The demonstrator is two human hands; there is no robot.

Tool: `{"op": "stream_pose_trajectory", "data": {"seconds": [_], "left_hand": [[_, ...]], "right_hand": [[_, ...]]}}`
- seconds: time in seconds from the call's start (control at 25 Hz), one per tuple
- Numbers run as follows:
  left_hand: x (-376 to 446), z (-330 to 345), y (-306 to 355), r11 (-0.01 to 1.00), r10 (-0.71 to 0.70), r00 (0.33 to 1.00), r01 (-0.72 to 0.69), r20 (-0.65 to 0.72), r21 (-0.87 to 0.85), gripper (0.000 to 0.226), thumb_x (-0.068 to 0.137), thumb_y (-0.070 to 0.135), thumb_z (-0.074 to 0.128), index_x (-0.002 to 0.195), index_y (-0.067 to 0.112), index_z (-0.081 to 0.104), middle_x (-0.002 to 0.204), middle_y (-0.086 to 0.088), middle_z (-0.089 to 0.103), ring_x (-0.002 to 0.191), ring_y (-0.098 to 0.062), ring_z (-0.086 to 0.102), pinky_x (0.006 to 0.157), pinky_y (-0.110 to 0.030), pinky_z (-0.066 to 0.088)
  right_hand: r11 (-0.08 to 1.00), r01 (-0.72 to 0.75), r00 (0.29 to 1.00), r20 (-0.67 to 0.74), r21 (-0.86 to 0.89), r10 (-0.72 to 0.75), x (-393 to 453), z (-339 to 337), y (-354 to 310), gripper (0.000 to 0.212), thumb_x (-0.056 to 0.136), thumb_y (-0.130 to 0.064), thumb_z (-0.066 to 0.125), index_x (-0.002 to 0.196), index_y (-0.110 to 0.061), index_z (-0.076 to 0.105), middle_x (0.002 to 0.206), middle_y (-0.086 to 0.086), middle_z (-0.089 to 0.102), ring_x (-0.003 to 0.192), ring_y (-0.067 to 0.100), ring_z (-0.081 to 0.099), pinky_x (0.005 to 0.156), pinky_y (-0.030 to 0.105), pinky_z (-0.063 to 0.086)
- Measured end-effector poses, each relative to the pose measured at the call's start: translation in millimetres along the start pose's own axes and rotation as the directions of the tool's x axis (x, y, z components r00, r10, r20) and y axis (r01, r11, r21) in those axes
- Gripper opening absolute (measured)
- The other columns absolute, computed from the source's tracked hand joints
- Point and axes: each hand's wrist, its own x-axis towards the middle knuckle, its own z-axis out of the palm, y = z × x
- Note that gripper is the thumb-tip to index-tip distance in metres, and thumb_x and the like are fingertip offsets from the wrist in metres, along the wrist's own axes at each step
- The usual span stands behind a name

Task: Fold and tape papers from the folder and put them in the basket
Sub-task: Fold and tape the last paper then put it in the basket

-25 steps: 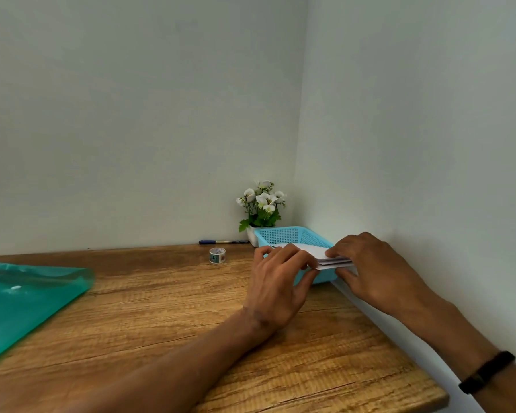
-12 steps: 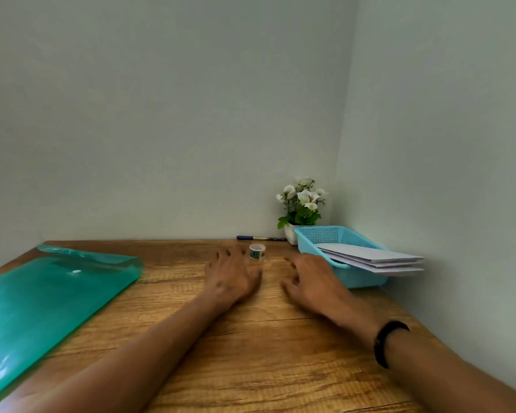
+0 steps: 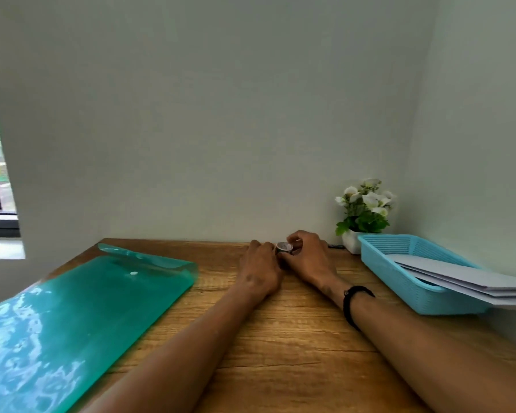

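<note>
Wooden desk (image 3: 280,353) — hands (image 3: 283,260) (both) on tape roll (image 3: 284,247)

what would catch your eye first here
The big green folder lying at the left of the wooden table. Mid-table at the back, both hands meet at a small tape roll. At the right, a blue basket holds folded papers that overhang its near end.
</note>
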Motion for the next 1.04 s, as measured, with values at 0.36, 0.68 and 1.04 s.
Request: {"op": "stream_pose_trajectory", "data": {"seconds": [0.36,0.68,1.04], "left_hand": [[-20.8,-29.7,8.4,0.991,-0.052,0.999,0.053,0.009,-0.12,0.049,0.097,0.01,0.057,0.145,0.005,0.049,0.146,-0.015,0.048,0.137,-0.031,0.043,0.115,-0.039,0.039],[-70.6,-191.2,-99.3,0.975,0.043,0.996,-0.024,-0.083,0.221,0.015,0.087,0.035,0.068,0.083,0.021,0.073,0.09,-0.003,0.077,0.083,-0.021,0.07,0.071,-0.028,0.051],[-134.3,-193.0,-222.2,0.976,-0.031,0.986,0.066,-0.162,0.209,0.02,0.093,0.037,0.065,0.106,0.029,0.079,0.085,0.004,0.065,0.088,-0.017,0.063,0.084,-0.029,0.048]], "right_hand": [[0.997,0.028,0.996,-0.081,-0.072,-0.034,25.6,29.9,-2.2,0.021,0.087,-0.016,0.07,0.1,-0.017,0.054,0.103,0.006,0.059,0.094,0.026,0.059,0.074,0.039,0.053],[0.907,0.364,0.928,-0.002,0.211,-0.372,-30.2,56.7,-112.7,0.029,0.088,-0.047,0.076,0.103,-0.023,0.065,0.094,-0.008,0.068,0.082,0.004,0.065,0.072,0.021,0.057],[0.653,0.738,0.649,0.442,-0.169,-0.619,-63.0,121.6,-207.7,0.035,0.09,-0.016,0.06,0.124,-0.017,0.07,0.121,0.004,0.073,0.109,0.025,0.067,0.091,0.041,0.057]]}}
